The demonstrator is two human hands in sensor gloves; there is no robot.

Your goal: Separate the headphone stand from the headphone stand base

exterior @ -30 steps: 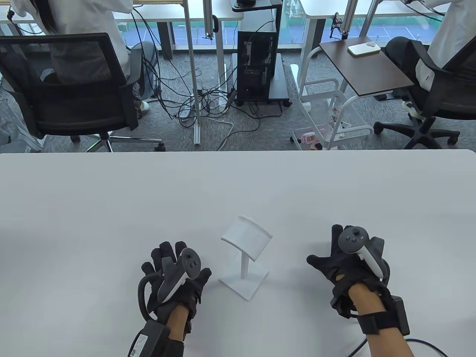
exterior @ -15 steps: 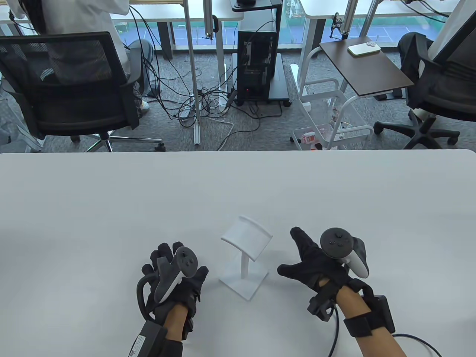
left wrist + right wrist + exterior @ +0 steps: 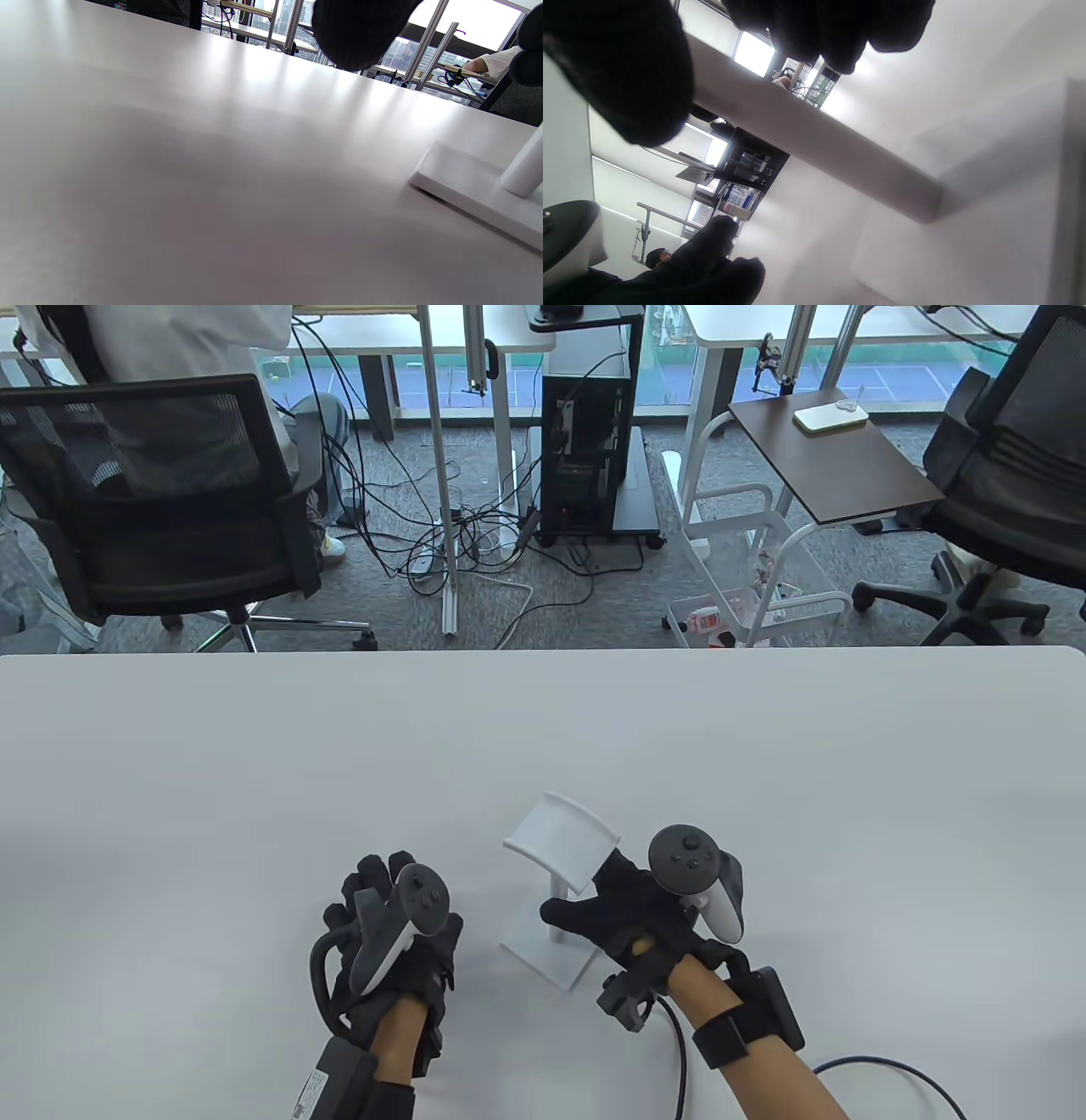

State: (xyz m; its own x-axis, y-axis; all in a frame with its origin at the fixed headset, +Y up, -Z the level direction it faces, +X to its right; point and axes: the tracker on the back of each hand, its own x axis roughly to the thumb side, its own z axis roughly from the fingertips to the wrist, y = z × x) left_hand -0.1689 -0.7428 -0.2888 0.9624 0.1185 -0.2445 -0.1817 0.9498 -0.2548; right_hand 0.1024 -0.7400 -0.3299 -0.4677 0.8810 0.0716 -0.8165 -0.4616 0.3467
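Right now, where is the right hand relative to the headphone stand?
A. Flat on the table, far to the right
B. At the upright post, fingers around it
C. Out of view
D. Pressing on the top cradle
B: the right hand reaches the headphone stand at its post, thumb and fingers on either side of it.

Table (image 3: 254, 746): lying white beneath the camera.
Office chair (image 3: 161, 492): standing behind, left.
Computer tower (image 3: 587, 458): sitting on a cart.
Side table (image 3: 836, 458): carrying a white device (image 3: 830, 416).
Cables (image 3: 475, 534): trailing across the carpet.

Grey carpet (image 3: 594, 611), black mesh chairs (image 3: 161, 500), PC tower (image 3: 585, 449) — cables (image 3: 475, 534), bright windows beyond white desks (image 3: 399, 335)
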